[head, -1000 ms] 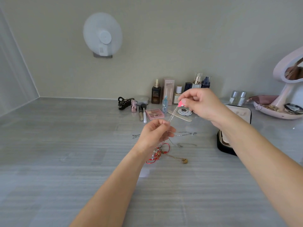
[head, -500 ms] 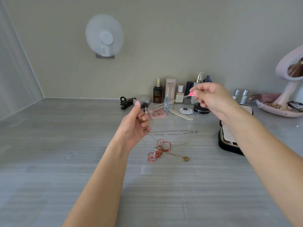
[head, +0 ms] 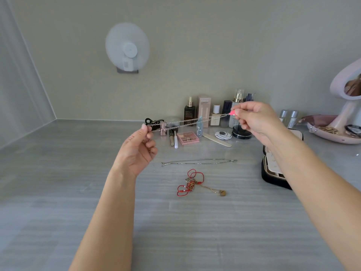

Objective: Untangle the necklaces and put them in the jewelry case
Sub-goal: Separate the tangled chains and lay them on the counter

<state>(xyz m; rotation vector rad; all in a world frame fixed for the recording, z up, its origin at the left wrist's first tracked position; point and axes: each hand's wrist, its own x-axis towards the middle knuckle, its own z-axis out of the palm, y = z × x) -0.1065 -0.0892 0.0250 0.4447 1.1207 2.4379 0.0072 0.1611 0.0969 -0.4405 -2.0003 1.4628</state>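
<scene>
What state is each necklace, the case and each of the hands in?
Held chain: stretched between both hands, above the table.
Left hand: pinches one end.
Right hand: pinches the pink end.
Silver necklace: laid out straight on the table.
Red cord bundle: tangled with a gold chain.
Jewelry case: open.

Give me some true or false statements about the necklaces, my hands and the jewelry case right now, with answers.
1. The left hand and right hand hold a silver chain with a pink charm stretched between them in the air. True.
2. The pink charm is at the left hand's end. False: it is at the right hand's fingertips.
3. A second silver necklace lies stretched out on the table, apart from the red cord tangle. True.
4. The jewelry case is closed. False: it stands open beside the right forearm.
5. The red cord tangle is inside the jewelry case. False: it lies on the table.
</scene>
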